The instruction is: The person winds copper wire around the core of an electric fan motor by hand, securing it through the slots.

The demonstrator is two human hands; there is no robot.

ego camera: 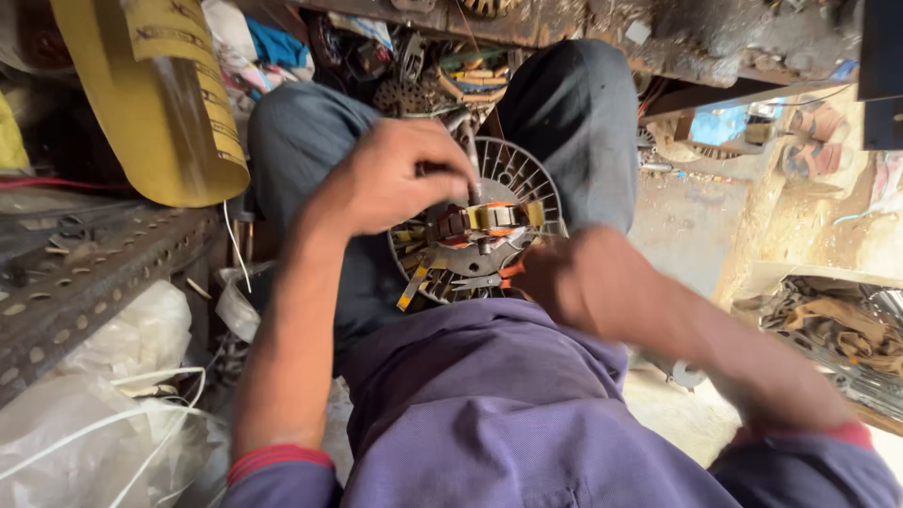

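Head view: the fan motor (475,230) rests unclamped on the person's lap between the knees, left hand (390,179) gripping a small tool on it, blurred right hand (574,277) steadying its edge, so I judge a slip could gouge the windings.

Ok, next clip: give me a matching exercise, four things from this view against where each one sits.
Things:
1. left hand
2. right hand
3. yellow roll
4. slotted metal angle bar

Places:
A. upper left of the view
B. on the top edge of the round motor part
C. left side, above white plastic bags
D. at the motor part's lower right edge

Pairs: 1-B, 2-D, 3-A, 4-C
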